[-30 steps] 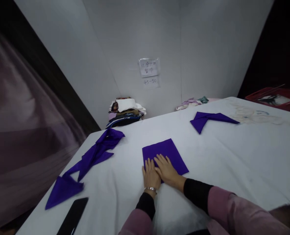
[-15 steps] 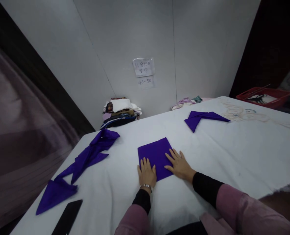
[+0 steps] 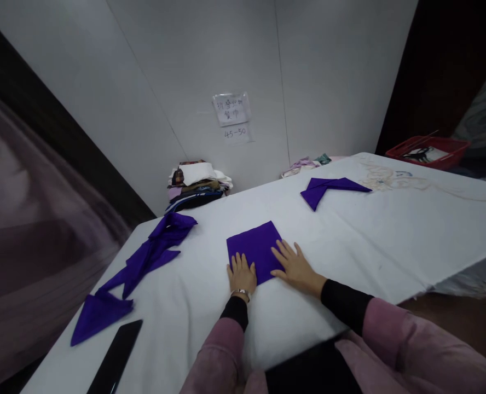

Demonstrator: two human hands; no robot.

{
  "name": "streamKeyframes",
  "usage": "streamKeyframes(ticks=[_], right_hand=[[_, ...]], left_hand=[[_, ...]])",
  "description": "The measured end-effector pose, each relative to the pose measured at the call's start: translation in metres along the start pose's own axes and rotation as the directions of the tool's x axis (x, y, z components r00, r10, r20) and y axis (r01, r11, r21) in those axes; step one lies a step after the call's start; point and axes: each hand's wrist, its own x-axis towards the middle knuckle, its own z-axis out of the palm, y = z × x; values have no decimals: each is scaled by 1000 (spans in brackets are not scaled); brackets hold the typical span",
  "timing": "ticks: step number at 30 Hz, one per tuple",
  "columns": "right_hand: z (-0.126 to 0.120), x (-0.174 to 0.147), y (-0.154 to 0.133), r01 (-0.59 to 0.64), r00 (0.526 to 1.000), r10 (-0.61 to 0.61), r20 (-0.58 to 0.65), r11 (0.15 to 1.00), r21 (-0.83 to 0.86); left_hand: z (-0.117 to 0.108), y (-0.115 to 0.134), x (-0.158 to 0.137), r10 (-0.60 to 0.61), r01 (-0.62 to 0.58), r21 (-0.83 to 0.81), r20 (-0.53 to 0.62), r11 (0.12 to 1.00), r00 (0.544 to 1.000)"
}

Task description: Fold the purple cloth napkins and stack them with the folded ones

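Observation:
A purple cloth napkin [image 3: 254, 244], folded to a flat square, lies on the white-covered table [image 3: 210, 328] in front of me. My left hand [image 3: 242, 276], with a silver band at the wrist, rests flat on its near left corner, fingers spread. On the napkin's right edge lies my right hand [image 3: 295, 268], palm down with fingers apart. Neither hand is closed around anything. Farther back to the right sits another purple cloth [image 3: 325, 189], folded into a bent, pointed shape. Several crumpled purple cloths [image 3: 144, 262] trail along the table's left side.
A black phone-like slab [image 3: 117, 353] lies near the front left. Against the wall stands a pile of folded clothes [image 3: 197, 186], with more fabric [image 3: 304, 166] to its right. A red basket [image 3: 452, 156] is at the far right. Handwritten paper [image 3: 231, 109] hangs on the wall.
The view has shifted slightly, so the whole scene sits a little higher and most of it farther left. Both hands stay on the square napkin, which looks unchanged.

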Motion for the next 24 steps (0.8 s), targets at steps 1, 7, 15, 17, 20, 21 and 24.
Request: streamKeyframes(ticks=[1,7,15,17,20,21,24], right_hand=[[2,3,-9,65,998,-65,-5,998,5],[21,7,-27,179,975,-184,123,982,51],[29,2,-18,194,975,-196,108,981,26],[33,1,-17,205,974,-205,96,979,17],[38,0,-15,219,973,-219,77,976,-1],[39,0,-15,221,973,-220,73,975,-8],[42,-1,-13,225,972,-222,72,974,-25]], left_hand=[[1,0,0,2,-2,3,2,1000,1000],[4,2,0,-6,6,-18,9,1000,1000],[2,-52,2,-183,187,-44,92,981,979],[-4,-70,6,-271,273,-11,74,962,960],[-13,-72,11,-316,316,-8,-5,949,949],[-14,-66,12,-270,269,-20,-34,963,962],[-9,-35,9,34,-38,-73,-63,997,997]])
